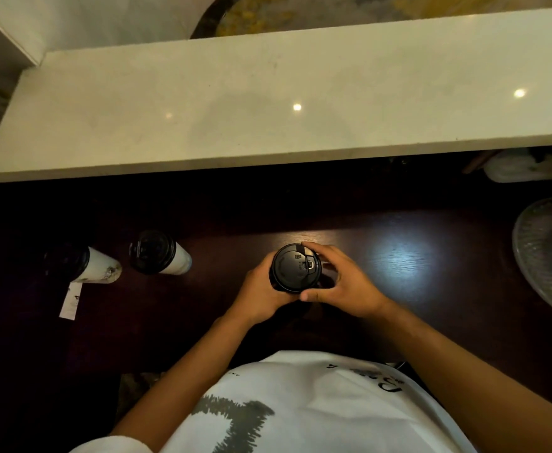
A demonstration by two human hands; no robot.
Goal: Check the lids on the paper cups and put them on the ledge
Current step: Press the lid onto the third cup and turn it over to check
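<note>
- Two white paper cups with black lids (pixel 158 253) stand on the dark wooden counter (pixel 398 256), left, unchecked.
- Left hand (pixel 261 289) wraps the centre black-lidded cup (pixel 296 268); right hand (pixel 340 282) fingers pinch its lid rim.
- Lid check underway; next, lift onto the pale stone ledge (pixel 268 103).

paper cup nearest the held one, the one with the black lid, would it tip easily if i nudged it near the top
Probably yes: the paper cup looks tall and narrow, its black lid wider than its base. Its fill is hidden, so weight is uncertain. Tipped, it would likely roll on the dark table.
</note>
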